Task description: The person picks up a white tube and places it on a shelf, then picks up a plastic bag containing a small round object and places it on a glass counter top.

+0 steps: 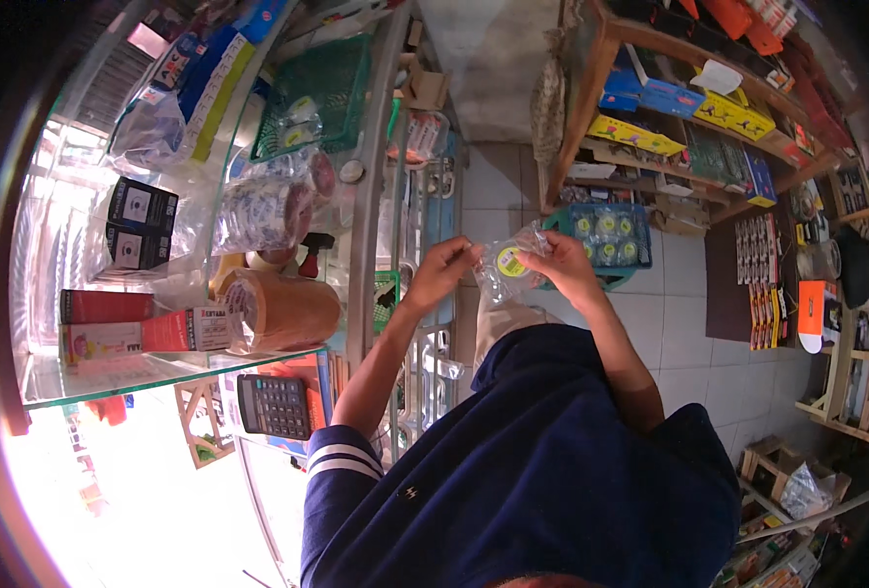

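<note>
Between my hands, in front of my body, is a small clear plastic packet (pixel 498 282) with a round yellow label. My left hand (pixel 442 274) pinches its left edge between thumb and fingertips. My right hand (pixel 569 268) grips the other side, its thumb lying against the label. What is inside the crinkled wrapping is too small to tell. Just beyond my right hand, a teal plastic basket (pixel 634 257) holds several packets (pixel 607 225) with similar round yellow-green labels.
A glass display case (pixel 361 211) runs along my left, bearing a green basket (pixel 341 88), tape rolls (pixel 283 312), boxes and a calculator (pixel 274 406). Wooden shelves (pixel 579 103) with colourful boxes stand at the far right. Pale tiles (pixel 640 343) cover the floor.
</note>
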Available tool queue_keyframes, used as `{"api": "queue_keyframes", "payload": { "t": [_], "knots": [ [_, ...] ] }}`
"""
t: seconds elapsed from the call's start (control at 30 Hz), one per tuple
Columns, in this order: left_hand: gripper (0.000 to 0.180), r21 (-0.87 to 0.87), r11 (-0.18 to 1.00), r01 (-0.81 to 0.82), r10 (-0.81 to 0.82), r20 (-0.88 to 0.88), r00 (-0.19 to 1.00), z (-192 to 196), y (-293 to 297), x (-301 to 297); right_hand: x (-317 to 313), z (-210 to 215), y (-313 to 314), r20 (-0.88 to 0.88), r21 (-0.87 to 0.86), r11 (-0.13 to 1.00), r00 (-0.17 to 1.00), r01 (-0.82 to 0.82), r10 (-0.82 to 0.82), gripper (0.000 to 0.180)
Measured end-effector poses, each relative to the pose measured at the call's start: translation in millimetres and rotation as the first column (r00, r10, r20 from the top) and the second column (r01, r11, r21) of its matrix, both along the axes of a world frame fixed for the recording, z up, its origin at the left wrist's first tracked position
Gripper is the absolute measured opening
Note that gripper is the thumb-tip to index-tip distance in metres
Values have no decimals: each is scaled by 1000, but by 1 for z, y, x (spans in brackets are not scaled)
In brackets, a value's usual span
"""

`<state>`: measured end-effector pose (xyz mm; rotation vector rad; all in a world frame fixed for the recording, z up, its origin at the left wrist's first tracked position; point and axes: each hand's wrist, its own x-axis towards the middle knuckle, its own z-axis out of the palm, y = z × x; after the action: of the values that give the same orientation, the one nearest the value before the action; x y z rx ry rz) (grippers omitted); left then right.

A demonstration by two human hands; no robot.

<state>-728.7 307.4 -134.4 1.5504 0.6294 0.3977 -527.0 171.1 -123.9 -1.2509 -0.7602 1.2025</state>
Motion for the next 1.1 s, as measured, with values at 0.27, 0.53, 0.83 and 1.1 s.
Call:
{"api": "queue_keyframes", "payload": {
  "t": [0.27, 0.53, 0.83, 1.1],
  "knots": [
    [24, -21, 998, -53, 53, 37, 998, -17, 2, -4, 5, -8, 2, -47, -86, 996, 999, 8, -12, 33],
    [37, -331, 944, -3, 29, 73, 997, 21, -6, 6, -1, -12, 24, -231, -110, 992, 969, 70, -94, 33],
    [35, -265, 954, -142, 174, 99, 980, 9, 26, -7, -15, -5, 61, -159, -44, 997, 986, -64, 56, 34],
    [37, -223, 936, -270, 302, 123, 945, 13, 34, -10, -9, -1, 93, -121, -13, 988, 982, -151, 148, 49]
  ]
}}
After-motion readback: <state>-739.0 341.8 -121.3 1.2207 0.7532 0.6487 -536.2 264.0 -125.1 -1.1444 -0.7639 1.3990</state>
